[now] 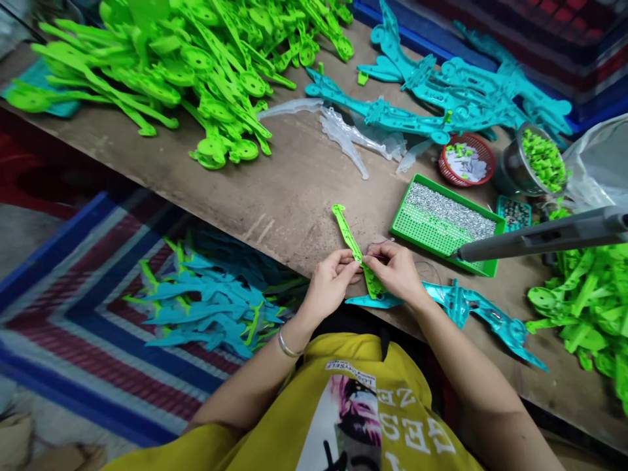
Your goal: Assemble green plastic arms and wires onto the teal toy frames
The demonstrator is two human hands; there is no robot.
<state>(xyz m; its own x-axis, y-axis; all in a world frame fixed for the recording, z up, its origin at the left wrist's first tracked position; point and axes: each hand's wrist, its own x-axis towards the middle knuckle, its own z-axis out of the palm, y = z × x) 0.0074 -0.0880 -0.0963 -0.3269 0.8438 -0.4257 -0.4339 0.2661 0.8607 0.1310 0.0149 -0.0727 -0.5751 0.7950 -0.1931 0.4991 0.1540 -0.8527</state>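
Near the table's front edge, a long, narrow lime-green plastic part [346, 230] is held between both hands, its slim end pointing away from me. My left hand [330, 281] pinches it from the left around its middle. From the right, my right hand [396, 268] has thumb and fingertips pressed together at the same part; whether they also hold something small cannot be made out. Thin wires show beside the right hand. Under the green part and my right wrist lies a turquoise plastic shell [456, 302], partly hidden by the arm.
A green tray [426, 241] of small metal screws stands beyond my right hand, with a grey power screwdriver [540, 237] above it. Behind are a red basket [444, 171] and turquoise shells [392, 114]. Lime-green parts [196, 65] pile up far left. Finished-looking blue pieces [210, 301] lie below left.
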